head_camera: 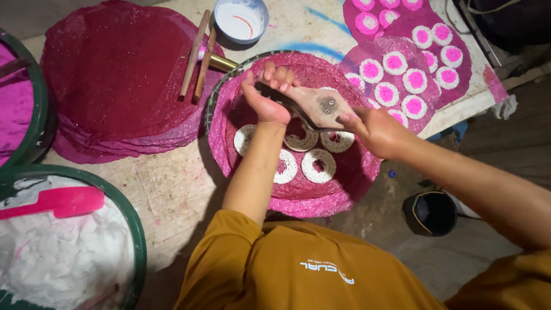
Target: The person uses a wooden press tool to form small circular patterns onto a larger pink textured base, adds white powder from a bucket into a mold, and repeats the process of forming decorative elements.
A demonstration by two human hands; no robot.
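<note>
My left hand [268, 95] grips one end of a wooden press tool [313, 104] with a small metal disc in its middle. My right hand [370, 129] holds the tool's other end. The tool hangs over a round tray lined with pink mesh cloth [321, 192]. On the cloth lie several white noodle-like rings [318, 165], set in a cluster just under the tool. One ring is partly hidden by the tool and my left wrist.
A stack of dark pink mesh sheets [115, 74] with two wooden sticks [198, 54] lies at left. A small white bowl [241, 20] stands behind. Finished white rings with pink centres [402, 80] lie at back right. A green tub of white dough [63, 252] holds a pink scraper [54, 202]. A dark bucket [430, 213] stands on the floor.
</note>
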